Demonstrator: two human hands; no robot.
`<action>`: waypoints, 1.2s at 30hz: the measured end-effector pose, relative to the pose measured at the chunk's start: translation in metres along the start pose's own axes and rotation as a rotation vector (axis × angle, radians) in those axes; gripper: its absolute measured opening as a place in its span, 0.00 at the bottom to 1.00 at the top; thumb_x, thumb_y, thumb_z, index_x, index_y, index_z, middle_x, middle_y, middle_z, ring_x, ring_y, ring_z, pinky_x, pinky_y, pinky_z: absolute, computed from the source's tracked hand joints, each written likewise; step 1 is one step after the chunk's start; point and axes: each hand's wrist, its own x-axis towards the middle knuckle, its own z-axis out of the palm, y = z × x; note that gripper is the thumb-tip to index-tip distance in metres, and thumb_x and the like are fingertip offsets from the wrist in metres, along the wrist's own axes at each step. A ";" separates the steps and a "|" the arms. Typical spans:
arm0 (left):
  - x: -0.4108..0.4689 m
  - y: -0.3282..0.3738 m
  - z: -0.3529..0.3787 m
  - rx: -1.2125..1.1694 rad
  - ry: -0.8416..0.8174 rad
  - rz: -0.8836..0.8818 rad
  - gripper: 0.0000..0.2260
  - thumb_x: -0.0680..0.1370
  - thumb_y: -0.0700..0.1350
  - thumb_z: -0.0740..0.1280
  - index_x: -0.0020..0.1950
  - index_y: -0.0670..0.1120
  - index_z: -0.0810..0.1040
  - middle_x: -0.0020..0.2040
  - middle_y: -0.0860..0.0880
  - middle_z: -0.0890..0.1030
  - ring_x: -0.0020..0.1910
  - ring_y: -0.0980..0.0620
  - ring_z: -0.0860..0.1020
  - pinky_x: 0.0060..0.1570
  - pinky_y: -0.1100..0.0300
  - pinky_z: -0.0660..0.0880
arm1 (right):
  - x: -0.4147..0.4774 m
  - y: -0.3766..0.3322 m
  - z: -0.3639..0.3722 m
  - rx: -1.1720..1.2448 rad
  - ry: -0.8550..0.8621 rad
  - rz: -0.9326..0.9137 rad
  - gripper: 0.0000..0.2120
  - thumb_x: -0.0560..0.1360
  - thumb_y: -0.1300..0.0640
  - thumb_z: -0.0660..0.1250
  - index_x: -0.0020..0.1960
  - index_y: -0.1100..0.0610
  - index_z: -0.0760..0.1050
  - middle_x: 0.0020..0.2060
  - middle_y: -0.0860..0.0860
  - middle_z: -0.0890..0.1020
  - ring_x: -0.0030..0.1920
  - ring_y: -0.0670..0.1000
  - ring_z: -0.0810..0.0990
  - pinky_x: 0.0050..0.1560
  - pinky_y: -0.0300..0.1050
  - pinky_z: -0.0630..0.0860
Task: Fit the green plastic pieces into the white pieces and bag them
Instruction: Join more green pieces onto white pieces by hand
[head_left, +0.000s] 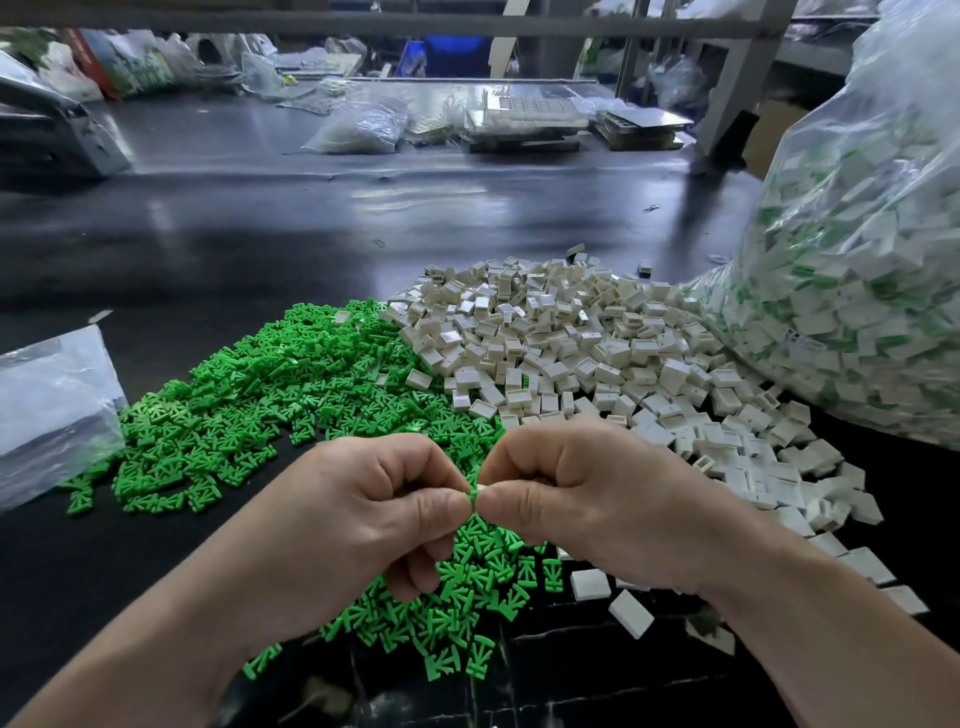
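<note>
My left hand (363, 514) and my right hand (587, 504) meet fingertip to fingertip over the dark table. Between them a green piece (472, 493) is pinched by my left thumb and forefinger. It touches a white piece (482, 487) pinched by my right hand and mostly hidden by the fingers. A heap of green pieces (249, 405) spreads to the left and under my hands. To the right lies a heap of white pieces (561, 338). A large clear bag (852, 291) at far right holds white pieces with green showing in them.
A flat clear plastic bag (52, 410) lies at the left edge. Farther back on the dark table (260, 234) sit more plastic bags (363, 124), stacked trays (524, 119) and a grey machine (47, 135) at far left. A metal frame post (737, 78) stands at back right.
</note>
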 end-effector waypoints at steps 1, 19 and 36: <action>0.000 0.000 0.000 0.016 -0.004 -0.004 0.07 0.69 0.52 0.70 0.41 0.50 0.82 0.33 0.47 0.82 0.31 0.49 0.82 0.31 0.61 0.77 | 0.000 0.000 0.000 -0.032 -0.004 0.001 0.06 0.78 0.46 0.70 0.44 0.45 0.78 0.32 0.41 0.78 0.30 0.39 0.74 0.30 0.36 0.72; 0.010 -0.003 0.016 -0.625 0.256 0.073 0.33 0.70 0.71 0.61 0.50 0.42 0.83 0.51 0.36 0.83 0.50 0.38 0.83 0.45 0.49 0.81 | 0.001 -0.014 0.022 0.581 -0.017 0.080 0.09 0.80 0.54 0.68 0.42 0.48 0.81 0.31 0.46 0.78 0.25 0.42 0.71 0.22 0.35 0.67; 0.000 0.014 0.049 -0.909 0.179 0.040 0.31 0.78 0.60 0.57 0.45 0.31 0.82 0.50 0.30 0.82 0.51 0.34 0.83 0.45 0.51 0.81 | -0.003 -0.032 0.048 0.364 0.008 0.014 0.09 0.80 0.54 0.67 0.41 0.52 0.80 0.30 0.44 0.80 0.32 0.41 0.79 0.33 0.40 0.77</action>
